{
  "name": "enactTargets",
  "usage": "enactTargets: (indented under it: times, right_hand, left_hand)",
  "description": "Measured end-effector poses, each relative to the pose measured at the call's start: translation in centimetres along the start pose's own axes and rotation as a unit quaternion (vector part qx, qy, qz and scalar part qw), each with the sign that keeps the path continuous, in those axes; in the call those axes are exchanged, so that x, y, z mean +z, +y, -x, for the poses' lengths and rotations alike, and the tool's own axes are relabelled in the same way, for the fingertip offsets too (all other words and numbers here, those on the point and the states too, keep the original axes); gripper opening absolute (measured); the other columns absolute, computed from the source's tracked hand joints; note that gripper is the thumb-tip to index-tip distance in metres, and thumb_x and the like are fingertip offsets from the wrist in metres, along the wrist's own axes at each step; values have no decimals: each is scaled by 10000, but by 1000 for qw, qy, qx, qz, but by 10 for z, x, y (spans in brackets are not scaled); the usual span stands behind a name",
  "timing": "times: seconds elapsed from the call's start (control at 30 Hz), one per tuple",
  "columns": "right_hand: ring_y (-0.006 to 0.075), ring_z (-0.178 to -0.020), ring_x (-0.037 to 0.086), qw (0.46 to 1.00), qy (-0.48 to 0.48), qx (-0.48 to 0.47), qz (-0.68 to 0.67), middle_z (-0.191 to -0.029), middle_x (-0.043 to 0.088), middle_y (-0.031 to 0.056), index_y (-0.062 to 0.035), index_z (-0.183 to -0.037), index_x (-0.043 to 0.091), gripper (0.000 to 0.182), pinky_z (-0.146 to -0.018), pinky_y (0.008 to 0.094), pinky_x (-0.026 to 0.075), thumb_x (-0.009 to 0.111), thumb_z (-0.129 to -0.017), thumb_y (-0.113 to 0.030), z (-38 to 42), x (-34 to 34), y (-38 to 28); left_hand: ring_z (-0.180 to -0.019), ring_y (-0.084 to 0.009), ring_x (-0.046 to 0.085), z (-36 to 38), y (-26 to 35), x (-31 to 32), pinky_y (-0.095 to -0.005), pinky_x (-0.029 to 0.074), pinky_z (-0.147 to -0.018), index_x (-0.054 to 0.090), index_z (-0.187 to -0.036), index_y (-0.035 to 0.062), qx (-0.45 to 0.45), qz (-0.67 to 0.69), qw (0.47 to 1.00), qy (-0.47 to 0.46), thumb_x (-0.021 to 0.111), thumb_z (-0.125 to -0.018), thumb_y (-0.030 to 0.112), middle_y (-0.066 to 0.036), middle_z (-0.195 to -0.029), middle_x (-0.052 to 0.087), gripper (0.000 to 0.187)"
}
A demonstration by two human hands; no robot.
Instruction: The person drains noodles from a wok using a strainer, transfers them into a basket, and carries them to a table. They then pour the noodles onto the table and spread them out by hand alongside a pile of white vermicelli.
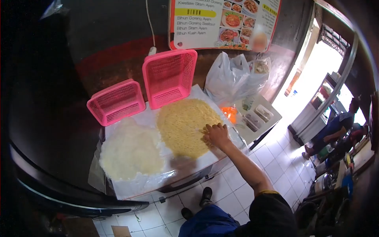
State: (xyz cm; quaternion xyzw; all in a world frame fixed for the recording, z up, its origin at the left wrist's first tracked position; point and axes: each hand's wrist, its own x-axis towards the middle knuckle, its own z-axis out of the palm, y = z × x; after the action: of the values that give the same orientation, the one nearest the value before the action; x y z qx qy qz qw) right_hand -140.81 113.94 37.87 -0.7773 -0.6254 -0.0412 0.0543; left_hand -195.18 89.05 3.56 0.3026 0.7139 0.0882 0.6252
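Observation:
My right hand (217, 135) reaches in from the lower right and rests on the right edge of a wide, flat spread of yellow noodle-like strands (187, 124). Its fingers are apart and slightly bent, with nothing visibly gripped. To the left lies a pale white heap (130, 152), perhaps thin noodles; its strands are too fine to make out. Both lie on a plastic-covered white tabletop (132, 189). My left hand is out of view.
Two pink perforated baskets, one smaller (116, 102) and one larger (169, 79), are tipped up against the wall. White plastic bags (227, 77), an orange packet (229, 114) and small containers (252, 120) are at the right. Two people (335, 128) are farther right.

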Motion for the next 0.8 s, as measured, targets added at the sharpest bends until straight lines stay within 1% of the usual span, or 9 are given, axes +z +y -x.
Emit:
enactTargets:
  times: [0.1,0.23,0.33,0.37,0.4,0.47,0.5,0.63,0.8]
  right_hand:
    - [291,-1061,528,975,191,-29,-112,-1078,587,138,-109,-1114,597,344,-884,427,410,635,-810,-264,62,-29,12]
    - [352,-999,542,932,214,104,-273,-1086,569,172,-68,-1124,578,299,-868,433,428,603,-838,-151,168,1,60]
    - [388,-951,563,945,-52,234,-221,-992,589,256,-3,-1006,604,294,-782,469,455,575,-849,-249,306,129,124]
    - [363,-1088,541,874,-387,252,-148,-1149,583,200,-61,-1171,537,384,-885,469,450,543,-864,-292,341,149,138]
    - [346,-1033,583,889,-381,160,-198,-1107,620,165,-85,-1144,571,413,-841,479,473,552,-845,-370,422,230,163]
    - [256,-739,607,761,-502,218,-349,-818,645,111,-100,-938,637,197,-639,410,489,571,-834,-254,589,323,194]
    - [227,-634,551,649,-536,356,-406,-704,578,67,-116,-866,612,107,-561,391,457,615,-814,-209,635,292,196]
    - [227,-605,553,486,-293,574,-591,-708,600,70,-113,-906,621,148,-538,388,454,579,-825,-229,747,277,212]
    - [228,-568,555,420,-65,638,-642,-713,627,73,-110,-955,632,211,-508,383,450,533,-838,-254,844,309,246]
  left_hand:
    - [-564,-218,654,6,-5,-3,-303,491,-444,590,-906,0,-4,-20,1000,-1,583,-840,164,-121,-749,657,177]
    - [-554,-217,655,16,-7,-4,-300,488,-430,589,-906,4,11,-50,999,-1,582,-838,164,-120,-745,658,174]
    - [-547,-216,655,17,4,2,-297,486,-420,588,-906,7,57,-88,995,0,581,-837,163,-119,-742,659,171]
    - [-545,-216,656,16,13,6,-296,485,-417,587,-906,8,74,-111,991,1,580,-837,163,-118,-741,659,170]
    - [-543,-216,656,17,24,15,-295,485,-413,587,-906,9,90,-134,987,5,580,-836,163,-118,-740,659,170]
    - [-561,-212,665,16,55,42,-289,496,-436,594,-906,5,107,-219,969,28,567,-849,195,-117,-756,665,200]
    - [-565,-205,667,5,58,56,-287,503,-462,591,-934,12,117,-242,962,45,570,-841,190,-112,-766,669,203]
    - [-517,-182,639,-4,93,137,-299,496,-478,623,-659,54,109,-257,960,25,568,-786,147,-78,-610,630,166]
    - [-619,-190,661,23,115,288,-307,516,-530,587,-963,32,154,-318,932,-84,613,-821,234,-106,-817,663,249]
